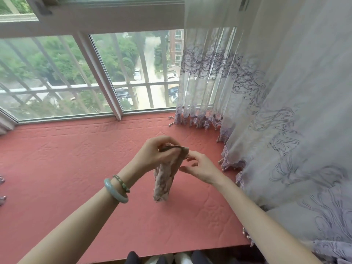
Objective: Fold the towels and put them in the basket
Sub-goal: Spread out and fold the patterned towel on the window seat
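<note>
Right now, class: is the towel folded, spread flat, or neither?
Neither: the towel hangs bunched from the left hand, which pinches its top; its lower end touches the red mat.

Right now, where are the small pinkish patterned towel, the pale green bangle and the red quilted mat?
small pinkish patterned towel [163, 181]: head view, middle of its hanging part.
pale green bangle [114, 193]: head view, its outer rim.
red quilted mat [57, 168]: head view, bare left part.

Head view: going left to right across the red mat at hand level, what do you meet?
Green bangle, left hand, right hand, sheer curtain; the towel overlaps both hands.
</note>
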`<state>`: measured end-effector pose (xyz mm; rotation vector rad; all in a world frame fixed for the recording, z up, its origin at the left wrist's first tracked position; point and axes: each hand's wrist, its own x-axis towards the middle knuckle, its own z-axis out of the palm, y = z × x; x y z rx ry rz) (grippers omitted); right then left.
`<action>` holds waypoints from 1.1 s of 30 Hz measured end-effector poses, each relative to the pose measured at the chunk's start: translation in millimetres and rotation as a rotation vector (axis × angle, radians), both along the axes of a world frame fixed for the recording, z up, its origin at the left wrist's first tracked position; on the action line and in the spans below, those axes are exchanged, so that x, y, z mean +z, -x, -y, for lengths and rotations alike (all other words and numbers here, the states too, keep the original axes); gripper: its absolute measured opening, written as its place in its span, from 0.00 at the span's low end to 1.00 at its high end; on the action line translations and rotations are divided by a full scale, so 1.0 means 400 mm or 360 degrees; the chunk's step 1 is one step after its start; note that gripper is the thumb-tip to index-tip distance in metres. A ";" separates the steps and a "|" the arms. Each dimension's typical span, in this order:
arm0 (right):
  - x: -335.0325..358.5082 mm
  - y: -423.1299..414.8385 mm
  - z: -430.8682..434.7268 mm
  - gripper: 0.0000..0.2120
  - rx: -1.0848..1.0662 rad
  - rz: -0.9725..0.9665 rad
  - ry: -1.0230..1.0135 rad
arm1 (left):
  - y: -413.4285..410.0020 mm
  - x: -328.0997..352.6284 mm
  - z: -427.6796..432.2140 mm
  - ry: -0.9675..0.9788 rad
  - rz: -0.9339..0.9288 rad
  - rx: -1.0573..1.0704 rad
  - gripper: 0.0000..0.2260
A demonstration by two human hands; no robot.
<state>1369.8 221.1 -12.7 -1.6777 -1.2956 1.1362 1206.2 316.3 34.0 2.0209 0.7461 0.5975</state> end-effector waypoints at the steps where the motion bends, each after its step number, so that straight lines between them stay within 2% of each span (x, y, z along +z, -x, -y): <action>1: -0.010 0.005 -0.007 0.15 0.0016 0.0065 0.0002 | 0.007 0.009 0.000 -0.0017 0.0016 0.0022 0.08; 5: -0.068 0.017 -0.028 0.08 0.0098 0.0296 0.0083 | 0.034 0.052 0.003 0.0047 0.0122 0.0114 0.09; 7: -0.095 0.020 -0.026 0.07 0.0140 0.0351 0.0168 | 0.053 0.064 0.001 0.0084 0.0144 0.0181 0.06; 9: -0.115 0.027 -0.019 0.12 0.0138 0.0308 0.0229 | 0.076 0.070 -0.003 0.0110 0.0152 0.0237 0.02; 12: -0.127 0.050 -0.019 0.26 0.0092 0.0207 0.0270 | 0.106 0.081 0.001 0.0150 0.0189 0.0274 0.06; 14: -0.124 0.076 -0.034 0.28 0.0105 0.0127 0.0236 | 0.119 0.090 0.010 0.0158 0.0211 0.0267 0.05; 17: -0.105 0.111 -0.065 0.23 0.0080 0.0050 0.0125 | 0.134 0.103 0.022 0.0183 0.0265 0.0267 0.02; 23: -0.112 0.148 -0.093 0.18 0.0221 0.0239 0.0141 | 0.166 0.151 0.038 0.0185 0.0486 0.0322 0.01; 26: -0.123 0.176 -0.089 0.14 0.0234 0.0206 0.0109 | 0.185 0.169 0.046 0.0106 0.0551 0.0371 0.06; 29: -0.130 0.192 -0.093 0.09 0.0186 0.0122 0.0057 | 0.205 0.175 0.047 0.0106 0.0589 0.0421 0.03; 30: -0.124 0.194 -0.094 0.11 0.0164 0.0067 0.0076 | 0.211 0.176 0.047 0.0118 0.0601 0.0437 0.03; 33: -0.101 0.199 -0.100 0.25 0.0122 -0.0092 0.0107 | 0.229 0.177 0.050 0.0216 0.0654 0.0472 0.02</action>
